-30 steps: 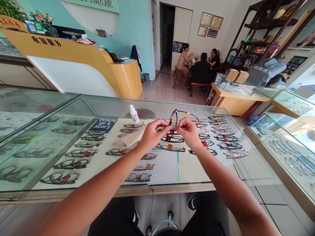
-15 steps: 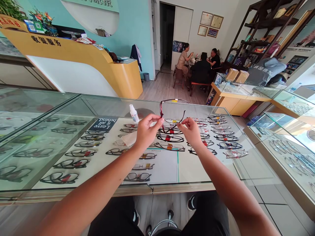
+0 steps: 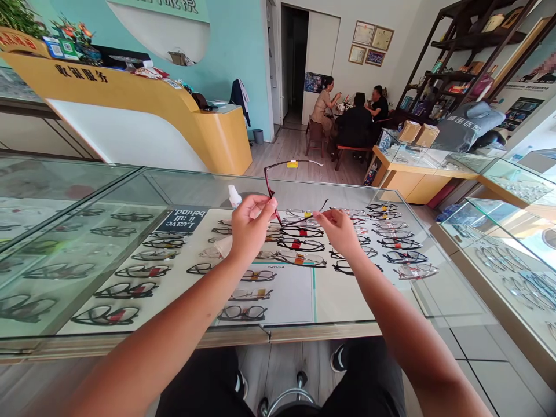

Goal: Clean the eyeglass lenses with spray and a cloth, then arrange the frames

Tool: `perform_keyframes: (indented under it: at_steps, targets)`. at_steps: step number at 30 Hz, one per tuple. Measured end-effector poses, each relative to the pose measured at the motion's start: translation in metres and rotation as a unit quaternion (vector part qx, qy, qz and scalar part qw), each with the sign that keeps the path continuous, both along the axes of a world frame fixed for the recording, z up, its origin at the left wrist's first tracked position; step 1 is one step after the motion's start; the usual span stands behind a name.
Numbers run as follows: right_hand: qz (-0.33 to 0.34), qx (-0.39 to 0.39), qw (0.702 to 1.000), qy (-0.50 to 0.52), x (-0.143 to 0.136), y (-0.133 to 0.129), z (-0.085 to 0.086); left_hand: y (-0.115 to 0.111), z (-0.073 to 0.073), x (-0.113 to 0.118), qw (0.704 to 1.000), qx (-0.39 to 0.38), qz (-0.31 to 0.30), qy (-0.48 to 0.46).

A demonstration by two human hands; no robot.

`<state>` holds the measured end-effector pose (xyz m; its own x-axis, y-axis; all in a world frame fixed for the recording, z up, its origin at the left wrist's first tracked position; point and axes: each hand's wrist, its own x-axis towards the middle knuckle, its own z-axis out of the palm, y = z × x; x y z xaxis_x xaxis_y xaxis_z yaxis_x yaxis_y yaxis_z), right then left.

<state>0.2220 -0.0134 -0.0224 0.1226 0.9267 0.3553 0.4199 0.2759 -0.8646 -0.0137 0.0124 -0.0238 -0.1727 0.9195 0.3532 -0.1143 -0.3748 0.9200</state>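
Note:
A pair of dark red-framed eyeglasses [image 3: 267,179] is held up over the glass display case, a yellow tag on its upper temple. My left hand [image 3: 252,223] pinches the front of the frame between thumb and fingers. At the lower temple, my right hand [image 3: 336,229] is closed with the thumb and fingertips on it; the temple tip sticks up past the fingers. Behind my left hand stands a white plastic bottle [image 3: 234,196], partly hidden. A pale cloth [image 3: 222,245] lies beside my left wrist, mostly covered by it.
Rows of eyeglasses [image 3: 127,288] lie inside the glass display case [image 3: 369,313] before me. Further glass cases [image 3: 512,243] stand at the right. Beyond is a yellow counter [image 3: 223,139]. Several people [image 3: 358,121] sit around a table at the back.
My left hand has moved left with the front of the eyeglasses, and the frame has turned so its upper temple points further right. The right hand has barely moved.

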Motion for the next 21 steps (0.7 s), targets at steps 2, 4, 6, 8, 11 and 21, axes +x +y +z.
perform_keyframes:
  at_steps: [2,4,6,8,11,21]
  targets:
    - [-0.069,0.024,0.997,-0.003,0.009,-0.004,0.012,0.002,-0.002,-0.002,0.999,0.01,0.012,0.035]
    - [-0.119,0.066,0.991,0.014,0.016,-0.007,0.024,0.002,-0.002,-0.003,0.998,0.014,0.015,0.062]
    - [-0.105,0.09,0.989,0.058,0.018,-0.01,0.032,0.0,-0.001,-0.002,0.997,0.009,0.002,0.077]
    - [-0.028,0.066,0.988,0.138,0.012,-0.012,0.034,-0.003,0.001,0.0,0.995,0.006,-0.023,0.098]
    - [0.113,-0.014,0.956,0.271,-0.005,-0.014,0.03,-0.011,0.002,0.006,0.987,0.017,-0.058,0.147]
    - [0.241,-0.148,0.82,0.497,-0.027,-0.02,0.025,-0.029,-0.012,0.019,0.971,0.002,-0.154,0.183]
